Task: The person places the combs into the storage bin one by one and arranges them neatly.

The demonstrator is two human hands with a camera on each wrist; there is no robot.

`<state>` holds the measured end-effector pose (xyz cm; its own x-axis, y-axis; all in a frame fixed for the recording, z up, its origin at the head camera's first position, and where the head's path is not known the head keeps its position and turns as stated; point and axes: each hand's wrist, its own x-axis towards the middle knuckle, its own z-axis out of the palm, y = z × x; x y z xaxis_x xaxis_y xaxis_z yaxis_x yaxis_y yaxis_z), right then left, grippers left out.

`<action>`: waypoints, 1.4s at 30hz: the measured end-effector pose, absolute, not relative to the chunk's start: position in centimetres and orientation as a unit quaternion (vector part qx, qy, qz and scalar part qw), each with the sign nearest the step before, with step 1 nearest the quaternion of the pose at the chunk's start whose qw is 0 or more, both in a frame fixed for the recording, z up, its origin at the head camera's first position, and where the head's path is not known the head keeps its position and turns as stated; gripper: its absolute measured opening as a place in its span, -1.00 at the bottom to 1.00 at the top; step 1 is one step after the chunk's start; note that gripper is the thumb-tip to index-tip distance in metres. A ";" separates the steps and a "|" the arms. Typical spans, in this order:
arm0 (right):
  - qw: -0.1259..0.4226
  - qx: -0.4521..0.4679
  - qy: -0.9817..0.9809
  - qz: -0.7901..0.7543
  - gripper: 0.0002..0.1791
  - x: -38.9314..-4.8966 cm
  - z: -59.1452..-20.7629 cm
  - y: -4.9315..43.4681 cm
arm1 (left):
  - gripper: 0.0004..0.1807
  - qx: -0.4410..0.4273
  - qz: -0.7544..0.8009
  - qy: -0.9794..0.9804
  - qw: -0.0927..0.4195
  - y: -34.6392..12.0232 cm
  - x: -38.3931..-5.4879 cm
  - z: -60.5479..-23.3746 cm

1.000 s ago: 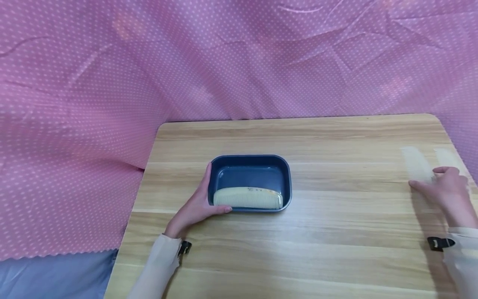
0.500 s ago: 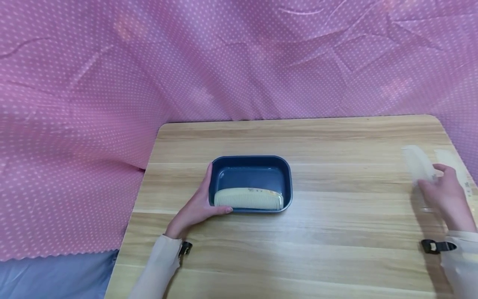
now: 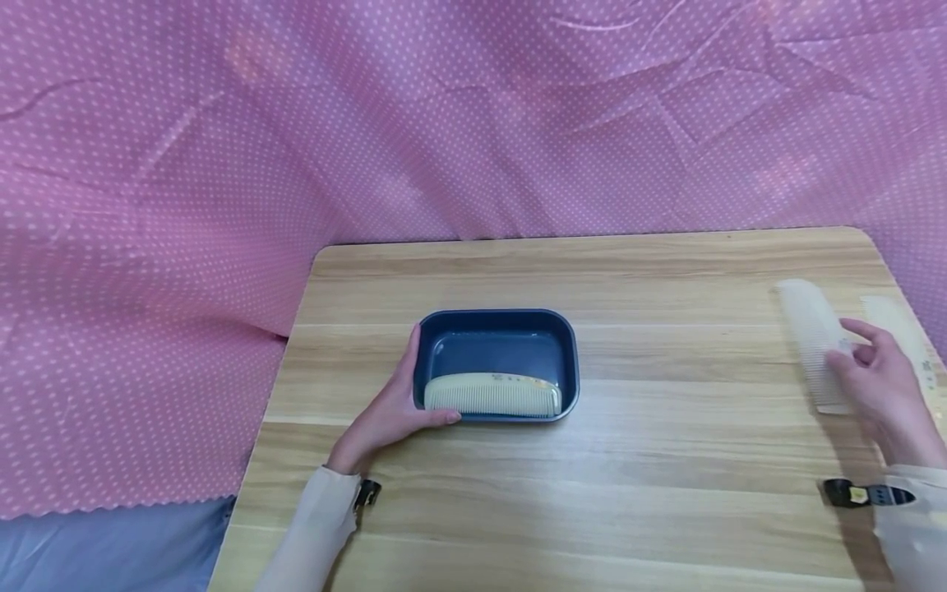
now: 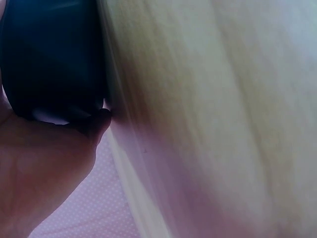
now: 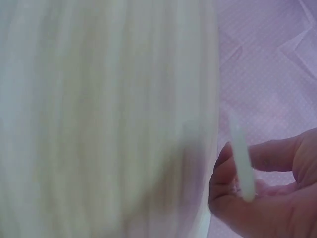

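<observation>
My left hand (image 3: pixel 388 407) holds the left end of a dark blue rectangular tray (image 3: pixel 573 353), its thumb along the front rim and its fingers along the left side. Inside the tray a pale cream comb (image 3: pixel 491 393) leans along the front wall, teeth downward. At the right of the table, my right hand (image 3: pixel 884 378) pinches a second pale comb (image 3: pixel 806 337) by its spine, between thumb and fingers. That comb appears edge-on as a thin strip (image 5: pixel 242 161) in the right wrist view. In the left wrist view the tray's dark side (image 4: pixel 54 59) sits against the hand.
A third pale comb (image 3: pixel 906 333) lies near the right edge of the wooden table (image 3: pixel 666 477), partly behind the right hand. Pink dotted cloth (image 3: pixel 473 123) hangs behind the table and on its left. Blue fabric (image 3: pixel 103 543) shows at the lower left.
The right hand has lifted the second comb and moved it slightly left, uncovering more of the third comb. The left hand and tray stay practically in place.
</observation>
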<state>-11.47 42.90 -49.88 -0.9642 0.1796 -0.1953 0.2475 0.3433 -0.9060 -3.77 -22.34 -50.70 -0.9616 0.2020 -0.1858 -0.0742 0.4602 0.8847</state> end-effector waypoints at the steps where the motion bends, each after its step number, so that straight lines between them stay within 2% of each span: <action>1: 0.029 0.125 0.810 -0.572 -0.41 -11.4 -49.8 42.8 | 0.61 0.036 0.518 0.844 0.135 -22.3 -3.8 -50.7; 8: 0.032 0.085 0.777 -0.623 -0.43 -11.2 -49.5 41.6 | 0.60 0.033 0.524 0.837 0.153 -22.2 -4.1 -50.5; 18: 0.032 0.054 0.768 -0.637 -0.41 -11.4 -49.7 39.3 | 0.58 0.044 0.517 0.844 0.135 -22.1 -4.0 -50.6; 31: 0.040 -0.009 0.654 -0.756 -0.51 -11.9 -49.0 33.9 | 0.58 0.038 0.514 0.846 0.136 -22.5 -3.5 -50.5; 42: 0.096 -0.019 0.676 -0.730 -0.52 -11.8 -46.8 30.6 | 0.57 0.042 0.510 0.849 0.134 -22.5 -3.6 -50.8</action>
<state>-11.77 30.56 -46.77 -0.9810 -0.1656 -0.1014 0.1139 -0.0676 -0.9912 -3.65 -22.50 -50.80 -0.9608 0.2078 -0.1838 -0.0644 0.4771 0.8765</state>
